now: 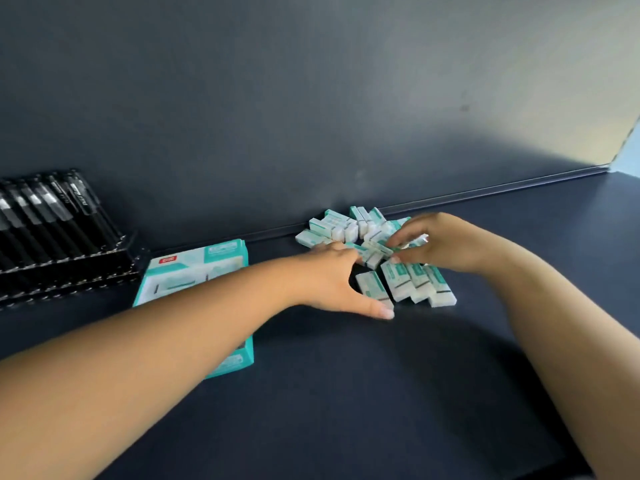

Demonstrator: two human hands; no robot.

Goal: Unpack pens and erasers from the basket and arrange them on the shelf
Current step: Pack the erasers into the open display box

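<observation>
The dark shelf (346,393) runs under a dark back panel. The erasers (349,226), white with teal sleeves, lie in a loose pile against the panel, with a short row (408,284) set side by side in front. My left hand (332,278) lies flat and spread, thumb touching the row's left eraser. My right hand (440,245) pinches one eraser from the pile between curled fingertips. The teal eraser box (197,271) lies left, under my forearm. The pens (45,216) stand in a black rack at far left.
</observation>
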